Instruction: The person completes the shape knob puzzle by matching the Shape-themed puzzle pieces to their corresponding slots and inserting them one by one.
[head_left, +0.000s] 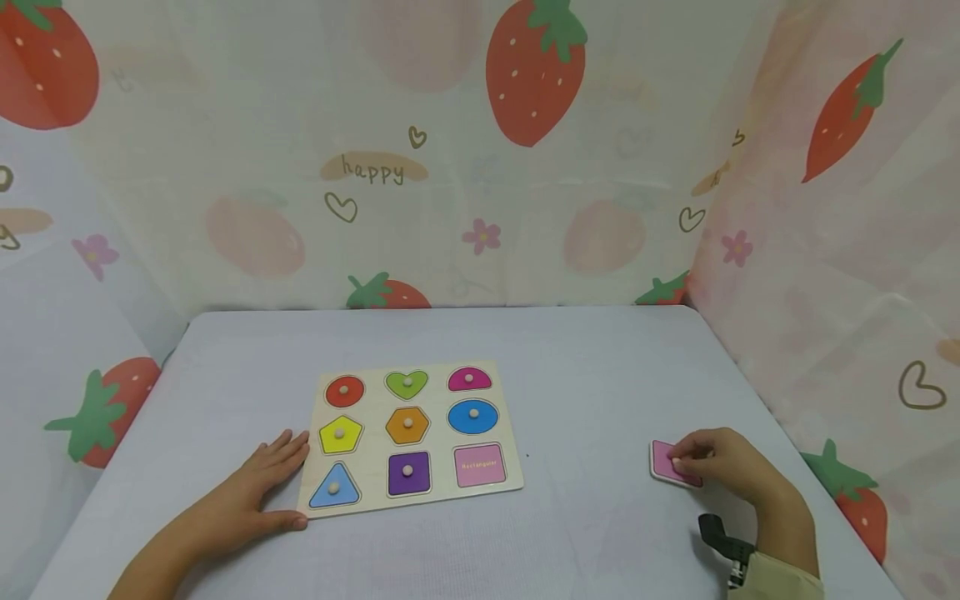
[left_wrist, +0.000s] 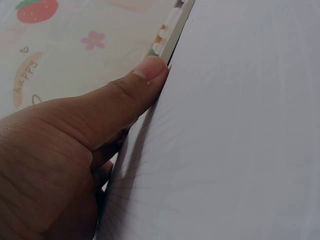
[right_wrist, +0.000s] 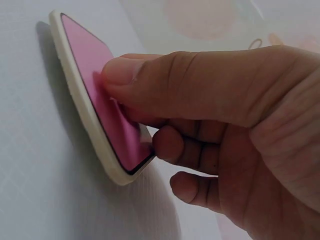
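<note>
A wooden shape puzzle board (head_left: 373,412) lies on the table, with my left hand (head_left: 243,497) at its left edge. That hand's fingers are straight and spread; the thumb (left_wrist: 145,72) touches the board's edge in the left wrist view. At the right, my right hand (head_left: 742,471) pinches a pink rectangular puzzle piece (head_left: 662,458) between thumb and finger. The piece (right_wrist: 82,42) has a pale wooden rim and tilts over the white cloth in the right wrist view. The fingers hide the spot they grip. A pink recess (head_left: 480,477) marked "Rectangular" shows at the board's lower right.
Several coloured knobbed shapes sit in the board, among them a purple square (head_left: 420,485), a blue oval (head_left: 487,425) and a red circle (head_left: 332,392). A white cloth (head_left: 585,383) covers the table. Strawberry-print curtains (head_left: 465,183) stand behind and at both sides.
</note>
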